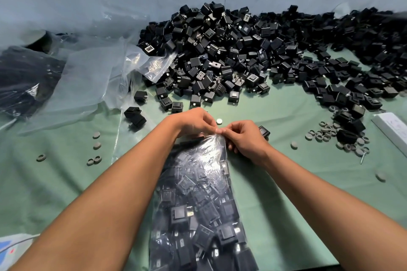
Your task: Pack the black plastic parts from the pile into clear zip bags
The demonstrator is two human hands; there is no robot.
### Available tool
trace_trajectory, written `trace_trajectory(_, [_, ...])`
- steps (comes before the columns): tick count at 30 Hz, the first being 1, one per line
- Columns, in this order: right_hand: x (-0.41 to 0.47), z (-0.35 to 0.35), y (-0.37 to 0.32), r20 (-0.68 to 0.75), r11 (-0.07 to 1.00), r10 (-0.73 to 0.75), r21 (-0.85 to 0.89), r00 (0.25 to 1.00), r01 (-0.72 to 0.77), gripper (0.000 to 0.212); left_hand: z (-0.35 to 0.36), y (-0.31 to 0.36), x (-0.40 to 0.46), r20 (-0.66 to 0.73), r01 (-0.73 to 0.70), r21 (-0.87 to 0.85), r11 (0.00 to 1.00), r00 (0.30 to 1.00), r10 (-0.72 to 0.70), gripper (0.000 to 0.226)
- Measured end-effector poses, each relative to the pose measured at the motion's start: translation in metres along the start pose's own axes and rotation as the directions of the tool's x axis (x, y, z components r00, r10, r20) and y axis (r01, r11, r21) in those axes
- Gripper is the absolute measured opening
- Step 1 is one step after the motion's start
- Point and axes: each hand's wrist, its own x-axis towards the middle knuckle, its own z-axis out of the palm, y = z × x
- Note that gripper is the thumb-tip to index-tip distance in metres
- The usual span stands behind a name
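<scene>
Head view looks down on 2 hands meeting at the far end of a filled clear zip bag [198, 204] lying on the green bench [286, 193]. Left hand [193, 122] and right hand [244, 138] each pinch the bag's top edge, fingertips nearly touching. Beyond them sits the pile of black plastic parts [231, 55], with empty clear bags [88, 77] crumpled to its left.

Both hands [220, 133] pinch filled zip bag [198, 204] — top edge.
</scene>
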Motion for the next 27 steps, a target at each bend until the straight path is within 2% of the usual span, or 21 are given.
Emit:
trace_trajectory(2, [0.001, 0.001, 0.000, -0.004, 1.000, 0.008, 0.013, 1.000, -0.008, 0.025, 0.000, 0.000, 0.000, 0.009, -0.034, 0.029, 0.999, 0.999, 0.034, 0.016])
trace_trajectory(6, [0.004, 0.001, -0.001, -0.011, 1.000, 0.018, 0.024, 1.000, -0.018, 0.023, 0.003, -0.001, 0.001, -0.003, -0.120, 0.191, 0.974, 0.992, 0.123, 0.035])
trace_trajectory(9, [0.005, 0.003, 0.001, -0.028, 1.000, 0.022, 0.009, 0.999, -0.022, 0.028, 0.004, -0.001, 0.002, 0.002, -0.162, 0.297, 0.941, 0.986, 0.169, 0.031])
trace_trajectory(13, [0.008, 0.002, -0.005, -0.006, 0.998, 0.039, -0.045, 0.999, -0.039, 0.030, -0.002, -0.007, -0.003, -0.023, -0.158, 0.241, 0.958, 0.985, 0.169, 0.029])
trace_trajectory(18, [0.019, 0.013, -0.013, -0.022, 0.987, 0.068, -0.141, 0.997, -0.071, 0.035, -0.020, -0.022, -0.020, 0.031, -0.119, 0.126, 0.985, 0.993, 0.116, 0.019])
trace_trajectory(20, [0.024, 0.017, -0.020, 0.025, 0.982, 0.072, -0.175, 0.997, -0.066, 0.039, -0.020, -0.024, -0.023, 0.000, -0.130, 0.117, 0.985, 0.991, 0.131, 0.019])
trace_trajectory(24, [0.030, 0.010, -0.031, 0.240, 0.983, 0.097, -0.174, 0.966, -0.056, 0.041, -0.019, -0.023, -0.026, -0.028, -0.172, 0.166, 0.971, 0.983, 0.179, 0.018])
trace_trajectory(27, [0.030, 0.009, -0.026, 0.251, 0.986, 0.041, -0.169, 0.967, 0.002, 0.042, -0.016, -0.019, -0.029, -0.041, -0.168, 0.217, 0.961, 0.983, 0.181, 0.019])
